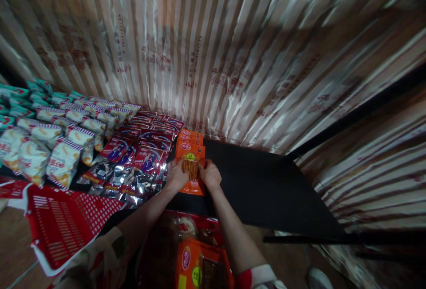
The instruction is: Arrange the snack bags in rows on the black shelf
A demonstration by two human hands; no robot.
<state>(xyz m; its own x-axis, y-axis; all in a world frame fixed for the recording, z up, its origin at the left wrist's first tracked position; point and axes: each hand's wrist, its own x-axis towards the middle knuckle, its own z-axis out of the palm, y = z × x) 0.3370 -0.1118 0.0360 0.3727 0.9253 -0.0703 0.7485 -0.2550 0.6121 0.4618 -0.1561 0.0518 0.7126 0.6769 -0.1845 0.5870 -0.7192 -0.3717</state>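
Observation:
An orange snack packet (pixel 191 156) with a clear window showing brown strips lies at the front of a short row of matching packets (pixel 189 136) on the black shelf (pixel 253 182). My left hand (pixel 177 176) grips its left edge, and my right hand (pixel 210 174) grips its right edge, thumbs on the front. Just left of my left hand are rows of dark red and silver packets (pixel 146 158). Below my forearms, more orange packets (pixel 203 262) lie in a container whose full shape is hidden.
White snack bags (pixel 65 160) and green bags (pixel 16 98) fill the shelf's left end. A red basket (pixel 63 222) is below on the left. Striped curtain fabric (pixel 206 58) hangs behind. A black bar (pixel 359 111) slants at the right. A shoe (pixel 318 278) shows at the bottom right.

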